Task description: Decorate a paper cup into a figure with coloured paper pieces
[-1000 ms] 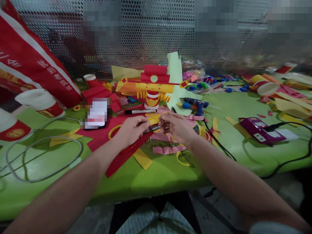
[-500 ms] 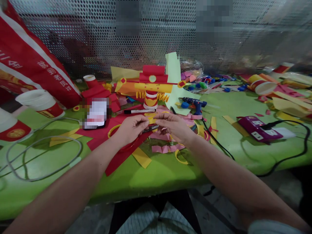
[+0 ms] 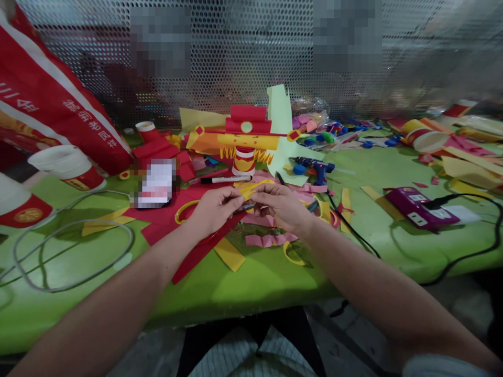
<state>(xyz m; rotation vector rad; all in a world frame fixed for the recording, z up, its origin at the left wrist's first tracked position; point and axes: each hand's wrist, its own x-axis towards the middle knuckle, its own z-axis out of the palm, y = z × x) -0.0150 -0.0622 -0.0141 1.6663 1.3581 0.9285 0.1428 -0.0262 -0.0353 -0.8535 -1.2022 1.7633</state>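
My left hand [image 3: 216, 208] and my right hand [image 3: 281, 206] face each other over the paper scraps, fingertips nearly touching. Each hand pinches a thin yellow paper strip [image 3: 257, 187], which arcs up between and behind the fingers. Just beyond stands a paper figure [image 3: 245, 140] with a red hat, a yellow face and fringed yellow sides, on a red and white cup [image 3: 243, 161]. A black and white marker [image 3: 226, 179] lies in front of the cup. Beside my left wrist, a yellow paper ring [image 3: 181, 212] rests on red paper [image 3: 157, 228].
A phone [image 3: 157, 183] and paper cups [image 3: 68, 165] are at the left, with a looped grey cable [image 3: 74, 288]. To the right are a blue glue gun [image 3: 320, 168], a purple power strip [image 3: 420, 208] with a black cord, and more scraps. A perforated metal screen [image 3: 251, 52] stands behind.
The yellow strip between my fingers now shows as a raised arc. My hands have stayed in nearly the same place, and the view has shifted slightly.
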